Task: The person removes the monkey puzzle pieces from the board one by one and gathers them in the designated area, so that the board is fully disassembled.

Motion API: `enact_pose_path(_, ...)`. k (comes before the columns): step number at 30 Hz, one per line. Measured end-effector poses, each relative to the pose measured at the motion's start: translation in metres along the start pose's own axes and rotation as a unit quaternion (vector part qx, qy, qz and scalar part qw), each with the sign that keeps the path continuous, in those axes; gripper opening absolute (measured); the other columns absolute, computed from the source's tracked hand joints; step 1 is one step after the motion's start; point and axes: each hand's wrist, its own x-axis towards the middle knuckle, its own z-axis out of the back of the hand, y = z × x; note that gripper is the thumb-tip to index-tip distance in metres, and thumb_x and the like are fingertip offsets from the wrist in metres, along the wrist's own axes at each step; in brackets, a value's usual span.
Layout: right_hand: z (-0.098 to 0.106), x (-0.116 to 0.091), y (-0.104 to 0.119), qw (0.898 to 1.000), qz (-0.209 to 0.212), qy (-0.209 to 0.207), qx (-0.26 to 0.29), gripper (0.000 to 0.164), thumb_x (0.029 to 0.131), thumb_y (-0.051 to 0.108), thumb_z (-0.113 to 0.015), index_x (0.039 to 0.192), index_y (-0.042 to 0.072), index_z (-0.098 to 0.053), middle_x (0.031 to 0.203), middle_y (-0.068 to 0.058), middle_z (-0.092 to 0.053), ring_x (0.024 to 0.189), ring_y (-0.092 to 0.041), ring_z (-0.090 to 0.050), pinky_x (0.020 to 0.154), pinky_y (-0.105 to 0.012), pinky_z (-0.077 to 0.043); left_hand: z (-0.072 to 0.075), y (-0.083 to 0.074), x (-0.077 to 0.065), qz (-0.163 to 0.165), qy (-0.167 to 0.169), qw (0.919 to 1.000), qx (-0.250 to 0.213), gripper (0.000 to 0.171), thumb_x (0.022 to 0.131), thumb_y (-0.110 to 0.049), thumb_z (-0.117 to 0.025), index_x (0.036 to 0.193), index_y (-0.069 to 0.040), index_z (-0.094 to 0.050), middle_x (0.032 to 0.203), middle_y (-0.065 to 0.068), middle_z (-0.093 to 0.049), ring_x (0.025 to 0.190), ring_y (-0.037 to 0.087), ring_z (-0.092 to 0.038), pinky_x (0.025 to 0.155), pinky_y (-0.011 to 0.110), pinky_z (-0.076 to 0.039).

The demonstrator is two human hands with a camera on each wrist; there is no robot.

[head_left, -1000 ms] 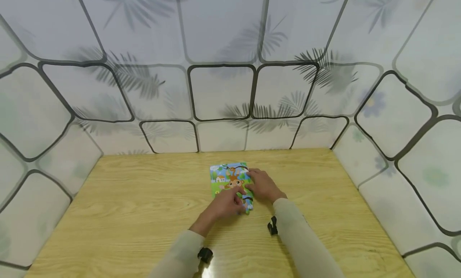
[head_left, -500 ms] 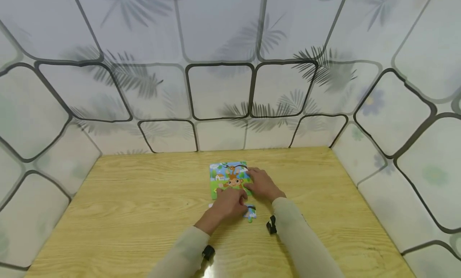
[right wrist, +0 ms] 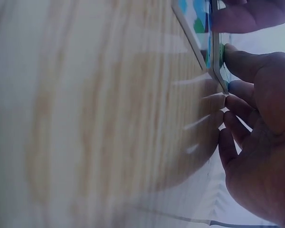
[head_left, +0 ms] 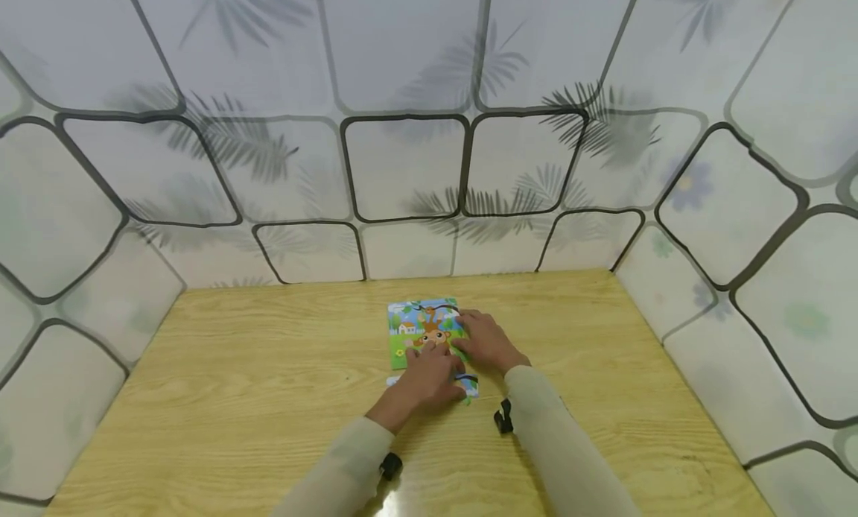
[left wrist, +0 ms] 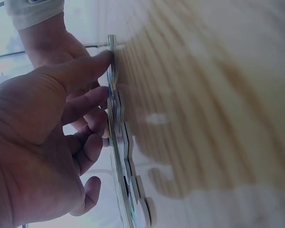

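Note:
A jigsaw puzzle (head_left: 404, 328) with a monkey picture lies on the wooden table. Along its near side runs a jigsaw strip (head_left: 472, 384), its middle covered by my left hand (head_left: 432, 374). That hand reaches over both, fingers spread on the puzzle's lower part and thumb low at the strip. In the left wrist view the thumb and fingertips touch the thin, wavy-edged pieces (left wrist: 127, 154). My right hand (head_left: 489, 342) rests at the puzzle's right edge. In the right wrist view its thumb is on top, the other fingertips at the side by the table.
The wooden table (head_left: 268, 383) stretches out on both sides and in front. A pale wall covering (head_left: 415, 167) with dark outlines and leaf prints encloses the back and sides. A black wrist mount (head_left: 390, 466) sits at the left cuff, another (head_left: 503, 416) at the right.
The strip's right end first slid nearer to me, then back up towards the puzzle. My left hand shifted right, its fingers spreading onto the puzzle. The right hand held its place.

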Motion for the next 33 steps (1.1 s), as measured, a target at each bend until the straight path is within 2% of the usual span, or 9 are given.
enact_pose_path(6,-0.001,0.000,0.001,1.000,0.003,0.001,0.005,0.054,0.096,0.030,-0.060,0.140,0.002,-0.048,0.151,-0.013,-0.040,0.137,-0.039,-0.038,0.112,-0.051,-0.032,0.000,0.001,0.000,0.012,-0.017,0.9997,-0.014,0.033,0.083,-0.045,-0.071,0.107,-0.023,-0.071,0.111,0.000,-0.059,0.098,0.019,-0.045,0.078,0.044,-0.031)
enact_pose_path(11,0.001,-0.005,0.000,1.000,0.011,-0.006,0.004,0.053,0.095,0.030,-0.061,0.137,0.000,-0.049,0.149,-0.016,-0.042,0.134,-0.042,-0.040,0.109,-0.054,-0.035,0.005,0.007,-0.003,0.021,-0.026,0.9975,-0.063,0.035,0.088,-0.047,-0.065,0.112,-0.021,-0.068,0.114,0.002,-0.058,0.107,0.023,-0.048,0.083,0.050,-0.035)
enact_pose_path(13,0.000,-0.004,-0.001,1.000,0.009,-0.005,0.004,0.053,0.095,0.030,-0.061,0.137,0.000,-0.049,0.150,-0.015,-0.041,0.135,-0.042,-0.039,0.109,-0.054,-0.035,0.008,0.015,-0.004,0.031,-0.031,0.9957,-0.081,0.036,0.089,-0.046,-0.064,0.115,-0.021,-0.066,0.116,0.003,-0.057,0.111,0.026,-0.049,0.086,0.053,-0.036)
enact_pose_path(18,-0.002,-0.002,0.000,1.000,-0.008,0.002,0.004,0.054,0.095,0.031,-0.061,0.139,0.003,-0.048,0.153,-0.012,-0.039,0.138,-0.038,-0.037,0.111,-0.052,-0.033,0.015,0.046,-0.002,0.063,-0.058,0.9900,-0.112,0.034,0.091,-0.039,-0.065,0.118,-0.017,-0.064,0.114,0.005,-0.056,0.109,0.027,-0.049,0.086,0.054,-0.040)
enact_pose_path(23,-0.004,-0.002,-0.001,1.000,-0.013,0.002,0.010,0.055,0.096,0.034,-0.060,0.140,0.004,-0.047,0.153,-0.010,-0.038,0.139,-0.036,-0.036,0.113,-0.052,-0.031,0.021,0.076,0.005,0.134,-0.091,0.9772,-0.137,0.037,0.092,-0.033,-0.065,0.123,-0.013,-0.062,0.127,0.011,-0.053,0.122,0.033,-0.044,0.092,0.059,-0.040)
enact_pose_path(26,-0.006,-0.002,-0.001,1.000,-0.014,0.002,0.009,0.055,0.096,0.034,-0.059,0.141,0.004,-0.047,0.153,-0.011,-0.037,0.139,-0.037,-0.036,0.112,-0.052,-0.032,0.024,0.087,0.005,0.162,-0.085,0.9734,-0.137,0.041,0.093,-0.031,-0.062,0.129,-0.012,-0.058,0.133,0.013,-0.049,0.125,0.033,-0.041,0.095,0.061,-0.038)
enact_pose_path(29,-0.006,-0.003,0.000,1.000,-0.021,0.000,0.010,0.055,0.096,0.034,-0.059,0.141,0.004,-0.047,0.153,-0.010,-0.037,0.139,-0.036,-0.036,0.112,-0.052,-0.032,0.025,0.093,0.005,0.166,-0.066,0.9741,-0.139,0.043,0.095,-0.031,-0.059,0.133,-0.012,-0.055,0.136,0.014,-0.046,0.127,0.034,-0.039,0.097,0.062,-0.037)
enact_pose_path(33,-0.006,-0.003,0.002,1.000,-0.027,-0.004,0.013,0.055,0.096,0.034,-0.059,0.141,0.005,-0.047,0.153,-0.010,-0.037,0.139,-0.036,-0.035,0.111,-0.054,-0.032,0.024,0.097,0.006,0.167,-0.060,0.9748,-0.135,0.042,0.095,-0.029,-0.058,0.133,-0.012,-0.056,0.136,0.013,-0.046,0.129,0.034,-0.039,0.098,0.061,-0.038)
